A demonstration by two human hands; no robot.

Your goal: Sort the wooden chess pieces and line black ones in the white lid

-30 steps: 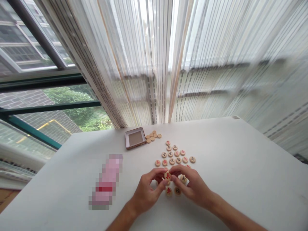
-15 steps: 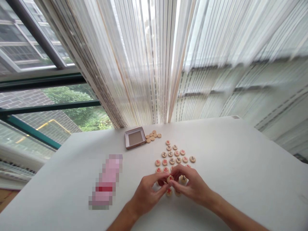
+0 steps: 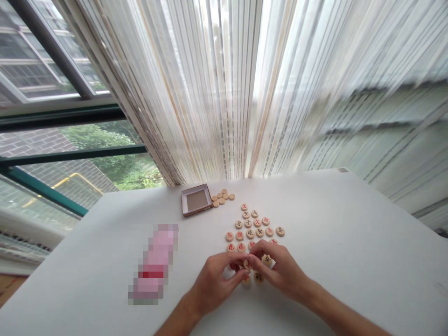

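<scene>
Xiangqi pieces, round and wooden with red or black characters, lie in rows that form a tree-like shape. At its lower part, my left hand curls thumb and forefinger round a red-marked xiangqi piece. My right hand meets it from the other side, thumb and forefinger pinched at the piece's upper edge. A black-marked piece lies partly under my right fingers. Below the hands are a red-marked piece and another black-marked piece. My hands cover part of the rows.
Farther back, an open shallow box stands beside several blank-side-up pieces. A pixelated pink item lies left on the white table. Striped string curtains hang at the table's far edge, with a window to the left.
The piece between my fingers has tipped and sits slightly lower. My right thumb has slid up toward its top edge. My left hand has barely moved.
</scene>
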